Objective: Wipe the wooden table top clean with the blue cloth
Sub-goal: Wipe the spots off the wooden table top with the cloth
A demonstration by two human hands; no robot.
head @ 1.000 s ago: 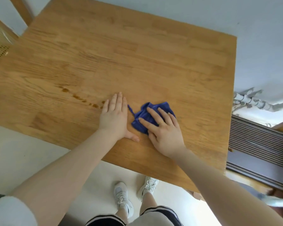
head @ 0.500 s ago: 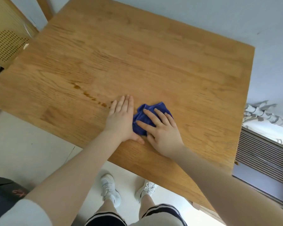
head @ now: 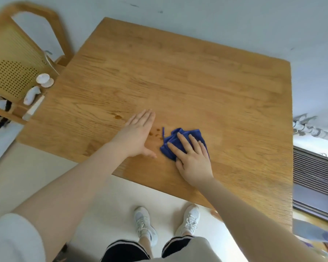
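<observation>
The wooden table top carries a crumpled blue cloth near its front edge, with small brown spots, perhaps spilled liquid, just left of it. Both hands rest flat there.

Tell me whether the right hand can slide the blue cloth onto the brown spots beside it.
Probably yes. The right hand presses flat on the blue cloth, and the brown spots lie just left of it on bare wood. The left hand rests beside them, not over them.

No text, label, brand, number or sign can be read anywhere around the wooden table top; nothing printed is seen on it.
</observation>
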